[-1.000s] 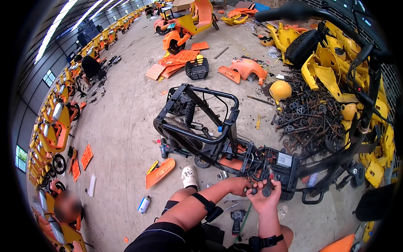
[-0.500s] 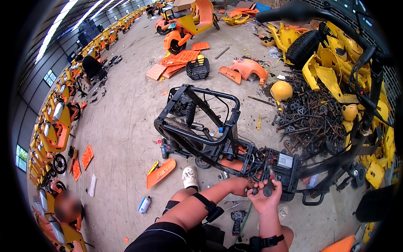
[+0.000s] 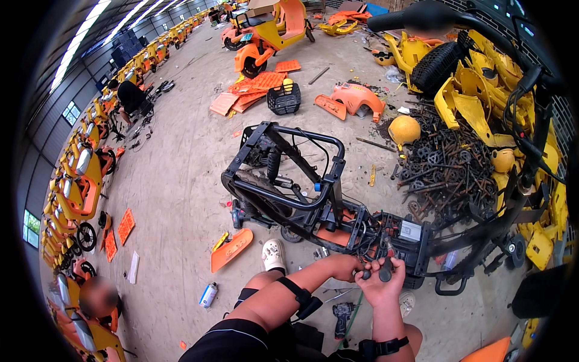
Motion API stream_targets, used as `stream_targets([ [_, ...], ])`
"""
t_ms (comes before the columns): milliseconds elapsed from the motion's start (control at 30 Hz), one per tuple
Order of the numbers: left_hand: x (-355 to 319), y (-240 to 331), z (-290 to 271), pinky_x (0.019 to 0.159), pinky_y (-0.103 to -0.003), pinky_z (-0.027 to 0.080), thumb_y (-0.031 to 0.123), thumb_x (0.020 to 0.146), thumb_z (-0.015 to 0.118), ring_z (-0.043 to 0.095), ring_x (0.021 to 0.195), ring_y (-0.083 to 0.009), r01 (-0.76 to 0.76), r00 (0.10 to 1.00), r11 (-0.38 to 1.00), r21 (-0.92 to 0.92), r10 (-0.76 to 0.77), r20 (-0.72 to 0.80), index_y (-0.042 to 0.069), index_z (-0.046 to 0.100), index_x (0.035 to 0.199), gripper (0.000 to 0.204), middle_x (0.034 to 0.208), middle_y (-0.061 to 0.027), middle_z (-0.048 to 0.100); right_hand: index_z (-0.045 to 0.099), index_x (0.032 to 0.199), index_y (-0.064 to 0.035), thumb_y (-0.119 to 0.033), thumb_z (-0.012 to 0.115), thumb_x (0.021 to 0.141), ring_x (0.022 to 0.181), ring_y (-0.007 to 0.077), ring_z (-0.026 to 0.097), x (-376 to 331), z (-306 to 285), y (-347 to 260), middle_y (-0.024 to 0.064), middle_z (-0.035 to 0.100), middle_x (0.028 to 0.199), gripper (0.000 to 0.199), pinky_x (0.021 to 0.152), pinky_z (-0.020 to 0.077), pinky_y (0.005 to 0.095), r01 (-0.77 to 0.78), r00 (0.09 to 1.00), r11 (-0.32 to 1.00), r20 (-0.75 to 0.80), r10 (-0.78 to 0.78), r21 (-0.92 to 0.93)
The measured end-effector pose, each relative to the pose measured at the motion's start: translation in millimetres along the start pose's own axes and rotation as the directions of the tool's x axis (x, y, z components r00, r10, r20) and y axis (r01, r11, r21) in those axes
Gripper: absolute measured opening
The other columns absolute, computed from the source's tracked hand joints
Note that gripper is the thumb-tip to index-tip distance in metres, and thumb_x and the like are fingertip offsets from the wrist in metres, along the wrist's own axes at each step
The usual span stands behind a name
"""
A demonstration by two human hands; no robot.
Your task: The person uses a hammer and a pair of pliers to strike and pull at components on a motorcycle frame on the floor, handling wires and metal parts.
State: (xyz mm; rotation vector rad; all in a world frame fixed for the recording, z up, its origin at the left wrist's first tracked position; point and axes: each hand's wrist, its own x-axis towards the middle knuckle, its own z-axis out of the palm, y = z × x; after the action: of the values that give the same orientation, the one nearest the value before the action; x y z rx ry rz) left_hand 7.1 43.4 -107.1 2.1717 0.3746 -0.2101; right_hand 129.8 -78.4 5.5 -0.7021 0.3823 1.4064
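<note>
Both hands meet low in the view, just in front of the stripped black scooter frame [image 3: 289, 193] that lies on the concrete floor [image 3: 181, 181]. The left hand [image 3: 344, 267] is closed around a bundle of dark cables at the frame's near end, and the right hand [image 3: 381, 282] is closed on a dark tool handle [image 3: 386, 273] held upright, its tip up against the same wiring. The two hands touch each other. The frame stretches away up and to the left from them, its near end beside a black box with a white label [image 3: 410, 232]. A white shoe [image 3: 273, 254] rests on the floor just left of the hands, with an orange panel [image 3: 231, 249] beyond it. A cordless drill [image 3: 342, 315] lies on the floor below the hands, between the knees. To the right a heap of rusty metal parts [image 3: 446, 172] sits well apart
</note>
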Motion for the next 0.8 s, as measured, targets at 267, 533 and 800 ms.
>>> stream_targets([
  [267, 2, -1, -1, 0.087, -0.047, 0.052, 0.018, 0.074, 0.075, 0.064, 0.102, -0.041, 0.021, 1.0, 1.0, -0.007, -0.021, 0.013, 0.004, 0.067, 0.104, 0.034, 0.107, -0.0186, 0.068, 0.052, 0.078, -0.0145, -0.041, 0.064, 0.081, 0.087, 0.021, 0.047, 1, 2, 0, 0.0007, 0.05, 0.079, 0.029, 0.077, 0.0416, 0.0428, 0.007, 1.0, 1.0, -0.004, -0.007, -0.008],
  [533, -2, 1, -6, 0.087, -0.046, 0.052, 0.018, 0.076, 0.074, 0.064, 0.102, -0.0408, 0.038, 0.999, 0.999, -0.012, -0.038, 0.019, 0.004, 0.067, 0.105, 0.032, 0.107, -0.0189, 0.068, 0.052, 0.078, -0.0144, -0.04, 0.063, 0.081, 0.087, 0.021, 0.047, 3, 3, 2, 0.0009, 0.05, 0.079, 0.028, 0.077, 0.0421, 0.043, -0.002, 1.0, 1.0, -0.013, 0.002, 0.002],
  [800, -7, 8, -13, 0.088, -0.046, 0.052, 0.019, 0.076, 0.074, 0.064, 0.103, -0.0409, 0.027, 1.0, 1.0, -0.015, -0.027, 0.014, 0.004, 0.067, 0.106, 0.033, 0.108, -0.0192, 0.068, 0.053, 0.078, -0.014, -0.04, 0.062, 0.081, 0.086, 0.021, 0.048, 3, 4, 4, 0.001, 0.05, 0.078, 0.028, 0.076, 0.0424, 0.0429, -0.003, 1.0, 1.0, -0.015, 0.003, 0.0],
])
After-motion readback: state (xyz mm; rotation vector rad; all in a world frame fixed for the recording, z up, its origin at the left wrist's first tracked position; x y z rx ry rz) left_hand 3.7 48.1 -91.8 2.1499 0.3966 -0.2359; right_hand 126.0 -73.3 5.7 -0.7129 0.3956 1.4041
